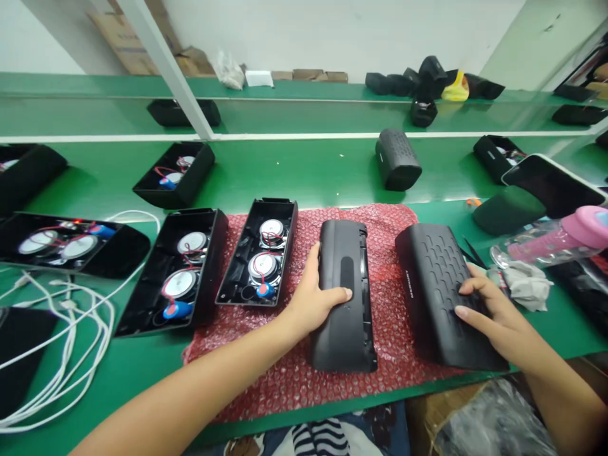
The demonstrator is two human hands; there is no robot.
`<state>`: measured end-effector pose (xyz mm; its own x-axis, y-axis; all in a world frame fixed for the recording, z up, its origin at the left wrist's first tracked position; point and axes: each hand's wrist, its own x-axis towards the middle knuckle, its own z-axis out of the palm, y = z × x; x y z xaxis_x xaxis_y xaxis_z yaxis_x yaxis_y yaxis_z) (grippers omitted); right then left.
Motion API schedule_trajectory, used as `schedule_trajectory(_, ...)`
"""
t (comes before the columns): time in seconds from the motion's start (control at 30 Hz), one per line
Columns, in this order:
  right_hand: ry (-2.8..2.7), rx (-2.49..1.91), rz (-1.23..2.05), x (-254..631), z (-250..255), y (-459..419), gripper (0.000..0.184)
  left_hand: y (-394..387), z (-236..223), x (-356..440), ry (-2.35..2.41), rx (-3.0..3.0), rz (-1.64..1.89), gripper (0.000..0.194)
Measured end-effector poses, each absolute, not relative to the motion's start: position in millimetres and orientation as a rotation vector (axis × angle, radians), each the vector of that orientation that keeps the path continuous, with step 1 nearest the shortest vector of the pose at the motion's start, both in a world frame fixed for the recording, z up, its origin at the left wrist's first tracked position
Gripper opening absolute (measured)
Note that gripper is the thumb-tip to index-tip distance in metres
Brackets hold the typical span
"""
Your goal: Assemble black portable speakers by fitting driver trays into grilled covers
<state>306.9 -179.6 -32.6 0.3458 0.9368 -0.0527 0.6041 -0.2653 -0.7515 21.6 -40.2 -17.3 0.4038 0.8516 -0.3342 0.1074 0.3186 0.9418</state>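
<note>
My left hand grips a smooth black speaker shell, thumb on its top face and fingers along its left side. A row of clips or slots runs down that shell's right edge. To the right, my right hand is closed over the edge of a black speaker housing with a raised scale pattern, its thumb and fingertips on top. Both lie on red bubble wrap. Left of my hands, an open speaker case shows two round drivers, red wires and a blue battery.
More open cases stand to the left beside coiled white cables. A patterned speaker sits behind. At the right are a pink-lidded bottle, a propped phone or tablet and crumpled tissue. A white post rises at back.
</note>
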Motion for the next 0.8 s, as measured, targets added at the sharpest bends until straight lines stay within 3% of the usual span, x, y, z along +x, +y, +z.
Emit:
schedule_trajectory(0.27, -1.369, -1.95, 0.609, 302.8, -36.3, -175.7, 0.04, -38.3, -15.5, 20.8, 1.046, 1.165, 0.611, 0.108)
schedule_trajectory(0.8, -1.348, -1.916, 0.607, 310.4, -44.6, -180.1, 0.031, -40.4, -17.7, 22.9, 1.014, 1.188, 0.66, 0.101)
